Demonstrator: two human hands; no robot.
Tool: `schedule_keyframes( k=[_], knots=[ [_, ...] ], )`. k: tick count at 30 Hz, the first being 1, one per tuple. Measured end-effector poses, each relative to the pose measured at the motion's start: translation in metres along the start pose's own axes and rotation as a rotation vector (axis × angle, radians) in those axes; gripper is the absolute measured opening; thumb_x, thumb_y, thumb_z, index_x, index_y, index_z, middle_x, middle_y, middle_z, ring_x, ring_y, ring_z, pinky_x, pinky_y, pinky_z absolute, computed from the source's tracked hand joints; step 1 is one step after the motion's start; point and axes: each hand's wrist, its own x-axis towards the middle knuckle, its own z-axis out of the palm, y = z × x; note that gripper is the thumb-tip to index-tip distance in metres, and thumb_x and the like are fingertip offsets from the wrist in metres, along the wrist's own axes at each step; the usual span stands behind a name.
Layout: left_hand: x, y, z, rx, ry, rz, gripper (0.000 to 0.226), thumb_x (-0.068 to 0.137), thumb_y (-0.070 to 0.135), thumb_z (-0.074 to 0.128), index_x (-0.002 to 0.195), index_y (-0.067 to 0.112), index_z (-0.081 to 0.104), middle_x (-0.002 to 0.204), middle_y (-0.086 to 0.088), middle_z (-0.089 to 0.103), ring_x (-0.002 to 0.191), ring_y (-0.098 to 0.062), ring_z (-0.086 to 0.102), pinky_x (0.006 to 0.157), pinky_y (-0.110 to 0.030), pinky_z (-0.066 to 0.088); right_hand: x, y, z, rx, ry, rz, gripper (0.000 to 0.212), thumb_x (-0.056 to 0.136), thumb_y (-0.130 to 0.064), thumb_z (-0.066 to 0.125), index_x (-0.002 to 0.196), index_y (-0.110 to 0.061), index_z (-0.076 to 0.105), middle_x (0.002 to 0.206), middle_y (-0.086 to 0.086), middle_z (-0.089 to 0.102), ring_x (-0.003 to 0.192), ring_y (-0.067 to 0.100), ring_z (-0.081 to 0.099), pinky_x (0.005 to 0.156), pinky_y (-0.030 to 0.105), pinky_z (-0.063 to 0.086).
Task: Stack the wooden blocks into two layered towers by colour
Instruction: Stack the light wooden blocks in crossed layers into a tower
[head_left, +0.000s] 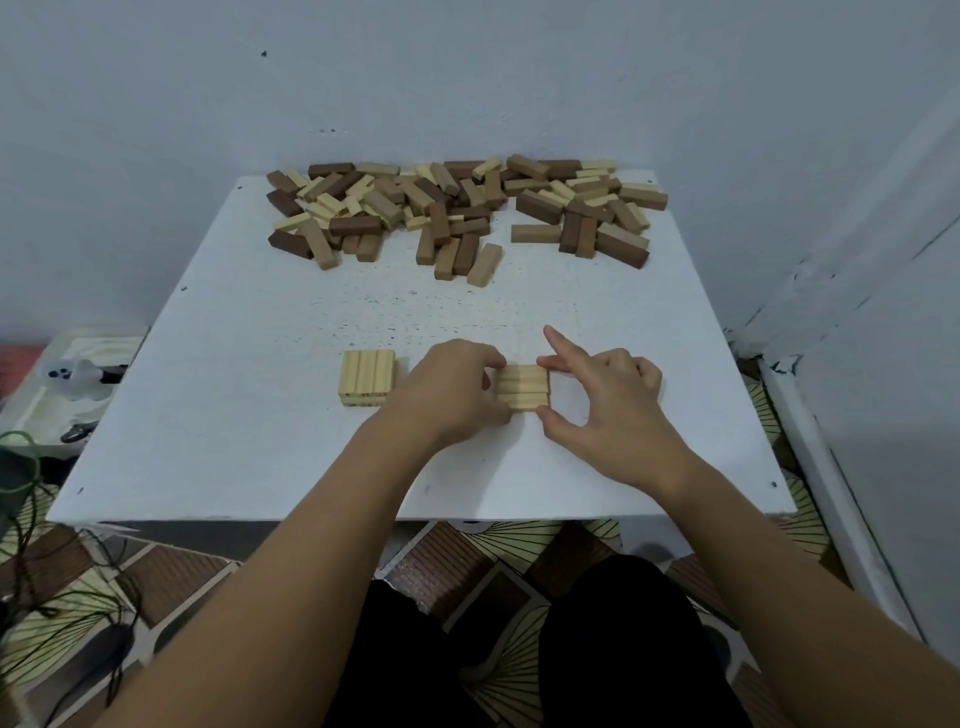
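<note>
A loose pile of wooden blocks (457, 213), dark brown, mid brown and pale, lies across the far side of the white table (249, 441). Near the front stand two low stacks of pale blocks. The left stack (367, 383) stands alone, two layers high, its top blocks running front to back. The right stack (523, 387) has its top blocks running left to right. My left hand (452, 389) grips that stack's left side with curled fingers. My right hand (605, 400) pinches its right side between thumb and middle finger, with the index finger raised.
The table stands in a corner of pale walls, its back edge at the wall. Left of it are a white tray with a small white figure (78, 376) and dark cables (31, 519) on a patterned floor. My dark-clothed legs are below the front edge.
</note>
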Motion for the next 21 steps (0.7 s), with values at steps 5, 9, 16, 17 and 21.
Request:
schedule_keyframes(
  k=[5, 9, 16, 17, 21],
  knots=[
    [-0.002, -0.009, -0.003, -0.151, 0.006, -0.016, 0.068, 0.079, 0.032, 0.088, 0.14, 0.027, 0.059, 0.102, 0.009, 0.065, 0.092, -0.01, 0.063, 0.075, -0.022, 0.048, 0.0, 0.001, -0.003, 0.084, -0.01, 0.005, 0.083, 0.095, -0.046, 0.065, 0.162, -0.045, 0.016, 0.143, -0.033, 0.051, 0.13, 0.002, 0.034, 0.109, 0.025, 0.006],
    [-0.001, -0.016, -0.005, -0.257, 0.005, -0.04, 0.065, 0.076, 0.039, 0.091, 0.135, 0.03, 0.063, 0.102, 0.008, 0.067, 0.089, -0.009, 0.065, 0.072, -0.022, 0.047, -0.001, 0.002, -0.005, 0.181, 0.059, 0.008, 0.071, 0.098, -0.039, 0.064, 0.16, -0.04, 0.029, 0.142, -0.029, 0.055, 0.134, 0.004, 0.04, 0.117, 0.029, 0.014],
    [0.011, 0.013, 0.011, -1.101, 0.412, -0.138, 0.029, 0.104, 0.035, 0.055, 0.129, 0.023, 0.065, 0.11, 0.005, 0.067, 0.105, -0.007, 0.064, 0.103, -0.033, 0.052, 0.026, -0.028, -0.013, 1.028, 0.199, 0.247, 0.044, 0.104, -0.038, 0.047, 0.147, -0.033, 0.049, 0.151, -0.012, 0.052, 0.141, 0.0, 0.044, 0.122, 0.031, 0.032],
    [0.015, 0.019, 0.017, -1.202, 0.405, -0.155, 0.035, 0.107, 0.037, 0.048, 0.134, 0.022, 0.062, 0.12, 0.002, 0.067, 0.116, -0.009, 0.062, 0.111, -0.035, 0.048, 0.031, -0.035, -0.011, 1.132, 0.212, 0.281, 0.047, 0.101, -0.042, 0.043, 0.147, -0.033, 0.047, 0.154, -0.008, 0.049, 0.144, 0.004, 0.041, 0.122, 0.03, 0.03],
    [0.017, 0.029, 0.036, -1.347, 0.359, -0.12, 0.057, 0.101, 0.052, 0.037, 0.146, 0.022, 0.053, 0.134, -0.002, 0.064, 0.129, -0.011, 0.056, 0.118, -0.032, 0.038, 0.036, -0.05, 0.001, 1.346, 0.245, 0.354, 0.047, 0.112, -0.033, 0.024, 0.155, -0.024, 0.041, 0.16, 0.004, 0.043, 0.151, 0.012, 0.034, 0.126, 0.033, 0.025]
  ],
)
